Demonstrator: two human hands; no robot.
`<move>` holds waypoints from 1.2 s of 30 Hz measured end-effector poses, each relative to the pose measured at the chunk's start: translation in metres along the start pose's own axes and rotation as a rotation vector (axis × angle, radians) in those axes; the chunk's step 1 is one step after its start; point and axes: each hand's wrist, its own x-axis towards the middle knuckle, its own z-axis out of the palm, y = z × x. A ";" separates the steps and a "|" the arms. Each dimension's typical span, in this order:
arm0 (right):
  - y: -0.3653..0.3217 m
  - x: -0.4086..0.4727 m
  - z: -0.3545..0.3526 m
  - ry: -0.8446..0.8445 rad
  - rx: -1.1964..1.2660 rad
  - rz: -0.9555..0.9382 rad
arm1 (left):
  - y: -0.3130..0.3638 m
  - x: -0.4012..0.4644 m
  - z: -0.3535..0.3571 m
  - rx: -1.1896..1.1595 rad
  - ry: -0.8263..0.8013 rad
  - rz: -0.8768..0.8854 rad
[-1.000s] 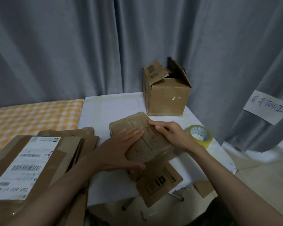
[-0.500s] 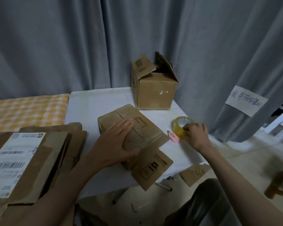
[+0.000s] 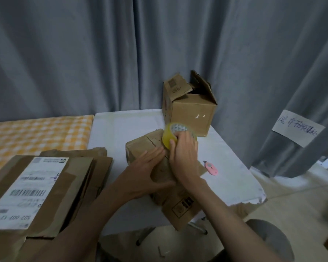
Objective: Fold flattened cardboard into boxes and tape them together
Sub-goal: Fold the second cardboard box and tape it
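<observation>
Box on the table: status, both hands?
Left hand flat, pressing box flaps. Right hand grips tape roll over the seam. Pink cutter lies clear, right.

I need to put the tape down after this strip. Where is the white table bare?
Bare white tabletop lies behind the stack of flattened cardboard, left of the open brown box. Another patch lies right of the pink cutter. It is crowded where both hands meet on the box being taped.

Head camera looks down, close over table (image 3: pixel 121 129).
</observation>
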 end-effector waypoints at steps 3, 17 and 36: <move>0.007 -0.004 0.003 0.014 0.036 0.003 | -0.004 0.008 -0.016 -0.178 0.057 -0.048; 0.013 -0.007 0.000 0.006 0.200 -0.005 | -0.012 0.080 -0.054 -0.276 0.218 -0.127; 0.014 0.000 0.004 -0.040 0.118 -0.060 | -0.006 0.082 -0.083 -0.378 0.202 -0.288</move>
